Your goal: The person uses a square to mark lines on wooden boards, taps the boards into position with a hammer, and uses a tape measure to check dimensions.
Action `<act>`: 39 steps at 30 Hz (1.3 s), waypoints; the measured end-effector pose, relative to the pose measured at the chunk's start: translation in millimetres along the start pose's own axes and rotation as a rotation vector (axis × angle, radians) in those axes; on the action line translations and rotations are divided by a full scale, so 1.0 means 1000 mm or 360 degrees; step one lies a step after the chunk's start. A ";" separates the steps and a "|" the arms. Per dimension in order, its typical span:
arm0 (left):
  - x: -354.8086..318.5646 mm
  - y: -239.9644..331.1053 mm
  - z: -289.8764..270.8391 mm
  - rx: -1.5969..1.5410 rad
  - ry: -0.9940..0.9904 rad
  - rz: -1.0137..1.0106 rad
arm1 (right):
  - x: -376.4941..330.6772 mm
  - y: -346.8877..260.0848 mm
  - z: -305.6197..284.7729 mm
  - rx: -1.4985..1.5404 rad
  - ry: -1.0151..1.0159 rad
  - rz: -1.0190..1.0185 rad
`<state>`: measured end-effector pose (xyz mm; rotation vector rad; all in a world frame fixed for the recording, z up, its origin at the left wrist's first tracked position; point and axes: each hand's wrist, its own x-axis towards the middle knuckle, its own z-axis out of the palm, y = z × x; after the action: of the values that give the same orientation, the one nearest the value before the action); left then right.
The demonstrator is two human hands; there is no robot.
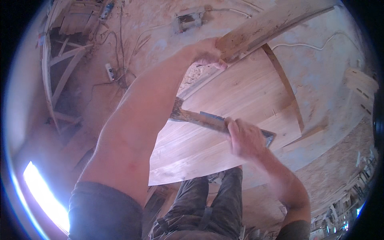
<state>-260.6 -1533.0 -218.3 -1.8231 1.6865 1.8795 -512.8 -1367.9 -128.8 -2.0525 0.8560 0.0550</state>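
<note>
My left hand (209,53) is closed around the near end of a thick, rough wooden beam (272,30), which runs away to the upper right. In my right hand (246,140) is a long, worn bar-shaped tool (200,119), held across a pale wooden panel (240,100). A dark, wider end of the tool shows near my left forearm, and a grey pointed end sticks out past my right hand; its exact kind I cannot make out. Beside the bar lies a small blue strip (212,116). The panel lies in front of my legs, its near edge curved in this view.
A power strip (109,73) and cables lie on the dusty floor at left. Wooden frames (66,68) stand at the far left. A metal-edged box (188,21) sits at the back, and a slotted wooden piece (362,86) at the right.
</note>
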 end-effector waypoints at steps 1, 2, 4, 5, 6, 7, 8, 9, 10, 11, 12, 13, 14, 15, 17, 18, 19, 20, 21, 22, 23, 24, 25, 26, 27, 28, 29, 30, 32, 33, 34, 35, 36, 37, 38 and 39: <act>0.002 -0.002 -0.001 -0.0030 -0.0019 0.0010 | 0.011 0.011 0.001 -0.0096 0.0017 0.0075; 0.002 0.001 -0.002 0.0076 0.0017 0.0045 | 0.023 0.025 0.003 -0.0200 0.0041 0.0156; 0.001 0.007 -0.005 0.0208 0.0040 0.0052 | 0.024 0.034 0.004 -0.0274 0.0040 0.0211; 0.001 0.006 -0.004 0.0226 0.0007 0.0014 | 0.019 0.029 0.005 -0.0236 0.0002 0.0178; 0.005 0.007 -0.004 0.0164 -0.0077 -0.0087 | 0.016 0.026 0.006 -0.0198 -0.0036 0.0146; 0.007 0.007 -0.004 0.0100 -0.0161 -0.0189 | 0.017 0.025 0.004 -0.0123 0.0000 0.0116; 0.007 0.003 -0.004 0.0156 -0.0079 -0.0130 | 0.016 0.022 -0.001 -0.0137 -0.0014 0.0032; 0.006 -0.003 -0.001 0.0212 0.0003 -0.0070 | 0.012 0.017 -0.007 -0.0151 -0.0028 -0.0051; 0.006 -0.007 0.000 0.0268 0.0084 -0.0009 | 0.011 0.015 -0.010 -0.0165 -0.0042 -0.0135; 0.006 -0.007 0.002 0.0221 0.0069 0.0005 | 0.012 0.022 -0.008 -0.0179 -0.0002 -0.0103; 0.008 -0.004 0.002 0.0174 0.0055 0.0031 | 0.017 0.035 -0.005 -0.0203 0.0043 -0.0065; 0.010 -0.002 0.002 0.0128 0.0041 0.0057 | 0.022 0.045 -0.004 -0.0227 0.0088 -0.0027; 0.010 -0.004 0.000 0.0085 0.0007 0.0143 | 0.029 0.049 -0.007 -0.0208 0.0102 0.0050; 0.009 -0.006 -0.001 0.0043 -0.0027 0.0230 | 0.036 0.051 -0.011 -0.0188 0.0117 0.0126; 0.010 -0.007 -0.012 0.0091 -0.0011 0.0234 | 0.044 0.043 -0.019 -0.0097 -0.0003 0.0295; 0.009 -0.006 -0.009 0.0131 0.0004 0.0158 | 0.035 0.035 -0.020 -0.0102 -0.0052 0.0191; 0.006 -0.005 -0.004 0.0173 0.0019 0.0080 | 0.027 0.029 -0.021 -0.0104 -0.0100 0.0084; 0.006 -0.002 -0.006 0.0193 0.0013 0.0138 | 0.025 0.026 -0.026 -0.0118 -0.0116 -0.0033; 0.005 0.000 -0.006 0.0211 0.0008 0.0195 | 0.024 0.024 -0.031 -0.0148 -0.0085 -0.0213; 0.003 0.002 -0.005 0.0229 0.0003 0.0252 | 0.028 0.030 -0.024 -0.0186 -0.0027 -0.0140; 0.001 0.006 0.002 0.0209 0.0001 0.0171 | 0.029 0.040 -0.012 -0.0221 0.0015 -0.0046; -0.001 0.013 -0.001 0.0218 0.0030 0.0093 | 0.038 0.050 -0.009 -0.0267 0.0088 0.0022; -0.002 0.020 -0.004 0.0226 0.0058 0.0017 | 0.043 0.059 -0.010 -0.0276 0.0117 0.0125; -0.002 0.022 -0.006 0.0182 0.0025 0.0022 | 0.045 0.055 -0.015 -0.0223 0.0085 0.0137; -0.004 0.019 -0.005 0.0131 -0.0007 0.0012 | 0.044 0.044 -0.020 -0.0162 0.0041 0.0141; -0.005 0.015 -0.006 0.0079 -0.0039 0.0003 | 0.044 0.035 -0.026 -0.0101 -0.0004 0.0146; -0.003 0.012 -0.004 0.0112 -0.0031 0.0026 | 0.040 0.029 -0.030 -0.0137 -0.0035 0.0072; 0.000 0.008 -0.004 0.0144 -0.0023 0.0049 | 0.036 0.025 -0.034 -0.0173 -0.0065 -0.0001; 0.003 0.004 -0.004 0.0171 -0.0006 0.0077 | 0.034 0.027 -0.031 -0.0226 -0.0085 -0.0003; 0.006 0.004 -0.003 0.0164 0.0007 0.0083 | 0.038 0.039 -0.026 -0.0249 -0.0076 0.0067; 0.007 0.003 -0.001 0.0157 0.0021 0.0089 | 0.041 0.048 -0.024 -0.0271 -0.0066 0.0136; 0.006 0.001 -0.001 0.0111 0.0017 0.0073 | 0.051 0.048 -0.026 -0.0257 -0.0056 0.0109; 0.004 -0.002 0.000 0.0065 0.0015 0.0057 | 0.050 0.041 -0.029 -0.0208 -0.0050 0.0118; 0.003 -0.005 -0.002 0.0020 0.0013 0.0039 | 0.043 0.032 -0.033 -0.0158 -0.0043 0.0125; 0.002 -0.002 -0.001 0.0048 0.0013 0.0005 | 0.036 0.025 -0.032 -0.0101 -0.0063 0.0144; 0.002 0.001 -0.003 0.0077 0.0012 -0.0029 | 0.033 0.026 -0.029 -0.0113 -0.0059 0.0100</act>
<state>-260.3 -1537.0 -218.4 -1.8242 1.6961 1.8107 -510.7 -1417.7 -140.9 -2.0837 0.9069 0.1598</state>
